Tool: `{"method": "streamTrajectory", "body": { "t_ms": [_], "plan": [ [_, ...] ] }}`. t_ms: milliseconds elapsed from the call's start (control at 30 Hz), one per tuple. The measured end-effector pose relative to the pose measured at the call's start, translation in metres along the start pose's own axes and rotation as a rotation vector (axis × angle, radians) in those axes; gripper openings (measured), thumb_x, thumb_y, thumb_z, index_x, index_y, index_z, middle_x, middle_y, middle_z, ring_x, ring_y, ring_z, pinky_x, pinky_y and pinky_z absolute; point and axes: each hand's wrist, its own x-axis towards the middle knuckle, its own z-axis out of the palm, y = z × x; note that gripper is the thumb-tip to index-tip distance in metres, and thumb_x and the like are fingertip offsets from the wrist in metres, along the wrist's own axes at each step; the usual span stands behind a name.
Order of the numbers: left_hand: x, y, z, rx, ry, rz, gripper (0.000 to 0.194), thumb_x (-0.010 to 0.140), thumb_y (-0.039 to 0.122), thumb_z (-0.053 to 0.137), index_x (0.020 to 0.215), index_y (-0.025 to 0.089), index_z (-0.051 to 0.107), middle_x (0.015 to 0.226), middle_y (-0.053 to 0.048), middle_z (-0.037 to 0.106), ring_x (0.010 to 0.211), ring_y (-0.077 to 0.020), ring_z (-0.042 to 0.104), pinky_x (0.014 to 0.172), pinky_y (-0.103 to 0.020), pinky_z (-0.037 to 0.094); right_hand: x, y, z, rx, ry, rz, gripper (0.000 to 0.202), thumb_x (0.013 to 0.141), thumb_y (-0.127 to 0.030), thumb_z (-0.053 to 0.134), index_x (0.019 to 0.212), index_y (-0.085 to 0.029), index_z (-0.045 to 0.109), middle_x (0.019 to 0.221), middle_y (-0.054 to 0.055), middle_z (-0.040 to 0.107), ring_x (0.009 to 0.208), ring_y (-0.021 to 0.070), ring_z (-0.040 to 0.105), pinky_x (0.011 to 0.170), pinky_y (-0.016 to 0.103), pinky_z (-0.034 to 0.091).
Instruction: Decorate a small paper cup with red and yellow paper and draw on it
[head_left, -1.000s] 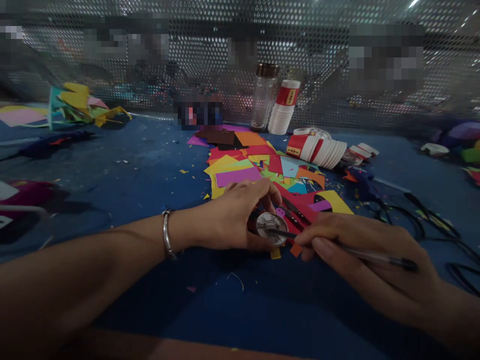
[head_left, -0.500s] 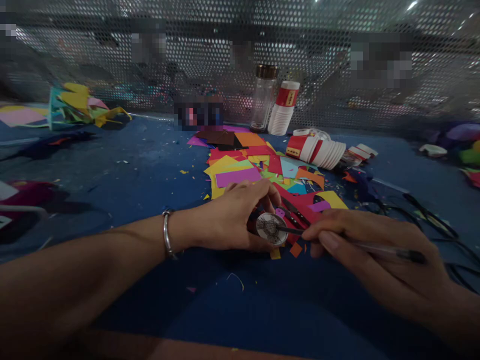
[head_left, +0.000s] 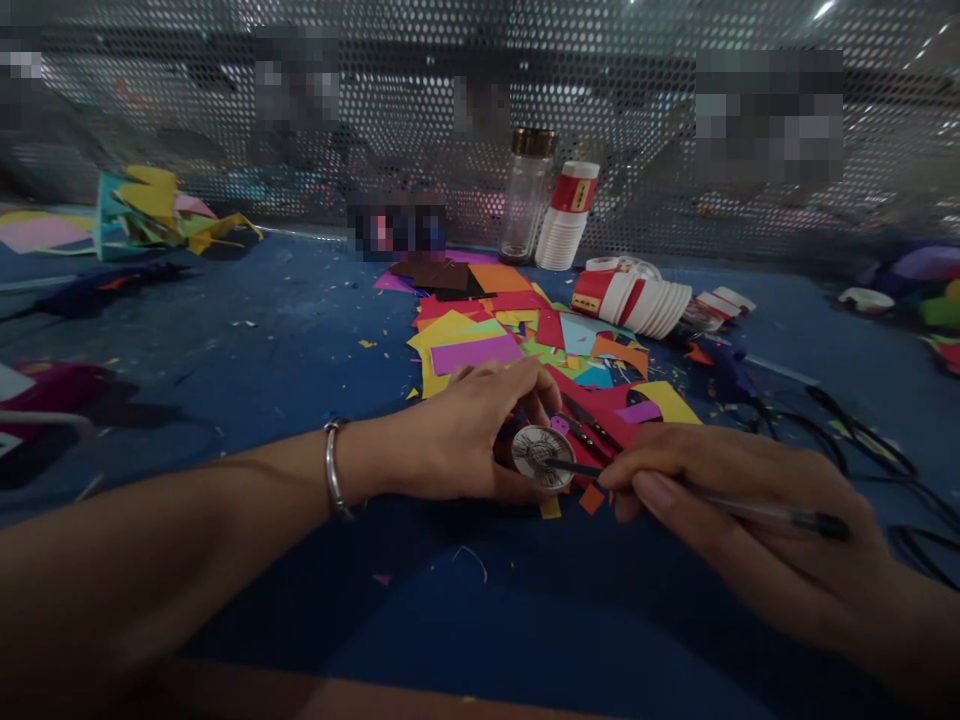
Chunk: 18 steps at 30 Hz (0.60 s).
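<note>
My left hand (head_left: 465,430), a silver bangle at its wrist, curls its fingers and thumb around a small paper cup. The cup's round white base (head_left: 536,445) faces me and bears dark, web-like pen lines. Its side is mostly hidden by my fingers and shadow. In my right hand (head_left: 720,500) is a pen (head_left: 757,510), gripped near the tip, which touches the drawn-on base. Just behind the cup lie scissors (head_left: 592,425) on red paper, beside a small purple piece.
Coloured paper sheets (head_left: 476,352) and scraps spread over the blue table. Behind them stand a clear bottle (head_left: 527,195) and stacked paper cups (head_left: 564,225); another cup stack (head_left: 637,300) lies sideways. Black cables (head_left: 862,430) run at right, near a blue glue gun (head_left: 727,365). A perforated metal screen closes the back.
The pen tip has shifted slightly left and down across the cup's base, with my right hand following. My left hand holds the cup in nearly the same place.
</note>
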Motion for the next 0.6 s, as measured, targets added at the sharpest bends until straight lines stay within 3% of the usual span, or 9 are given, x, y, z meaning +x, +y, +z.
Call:
{"method": "streamTrajectory", "body": {
  "t_ms": [300,600],
  "plan": [
    [-0.0011,0.0000,-0.0004,0.026,0.006,0.001,0.055,0.071,0.039,0.089,0.112,0.022,0.056,0.109,-0.005,0.069,0.100,-0.0247,0.063,0.086,-0.039,0.047,-0.0014,-0.0008,-0.0013,-0.029,0.027,0.006,0.024,0.090,-0.007,0.054,0.093,-0.025,0.069,0.066,-0.004,0.073,0.055,0.0106,0.069,0.052,0.021,0.054],
    [0.0001,0.0028,-0.0024,0.053,-0.014,-0.013,0.055,0.070,0.041,0.089,0.110,0.022,0.055,0.109,-0.005,0.068,0.100,-0.0247,0.062,0.090,-0.041,0.045,0.0001,-0.0031,-0.0001,0.004,-0.002,-0.029,0.024,0.090,-0.003,0.052,0.091,-0.020,0.069,0.068,-0.003,0.073,0.057,0.0074,0.068,0.055,0.017,0.053]
  ]
}}
